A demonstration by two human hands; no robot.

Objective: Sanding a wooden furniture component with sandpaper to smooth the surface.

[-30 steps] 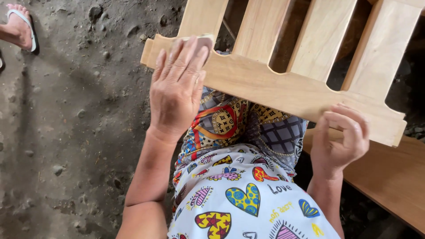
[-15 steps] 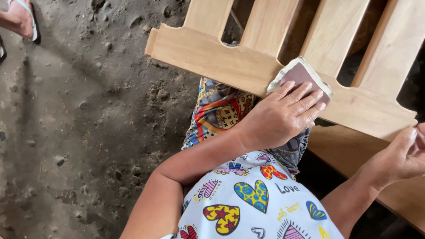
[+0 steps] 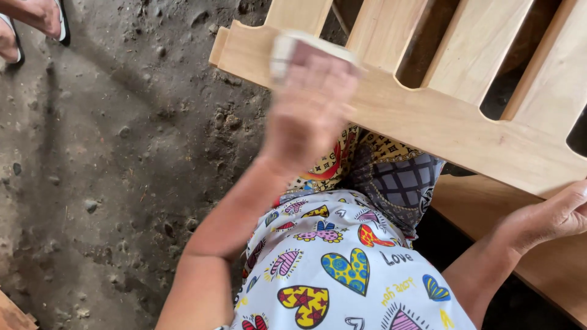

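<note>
Now we look down from a head camera at our own lap and two bare hands. Our left hand [image 3: 309, 110], blurred with motion in the upper middle of the frame, presses a folded sanding pad [image 3: 287, 49] flat against the near rail of a pale wooden slatted frame [image 3: 440, 125]; its fingers lie over the pad, holding it to the wood. Half a second ago this hand was further right along the rail, so the pad has swept back toward the rail's left end. Our right hand [image 3: 550, 220], at the right edge, steadies the frame's lower edge, fingers curled under it; how firmly is unclear. The frame rests across our patterned clothes [image 3: 342, 269], slats running to the upper right. Bare dirt floor [image 3: 110, 171] fills the left. Someone's sandalled foot [image 3: 36, 18] shows at upper left.
</note>
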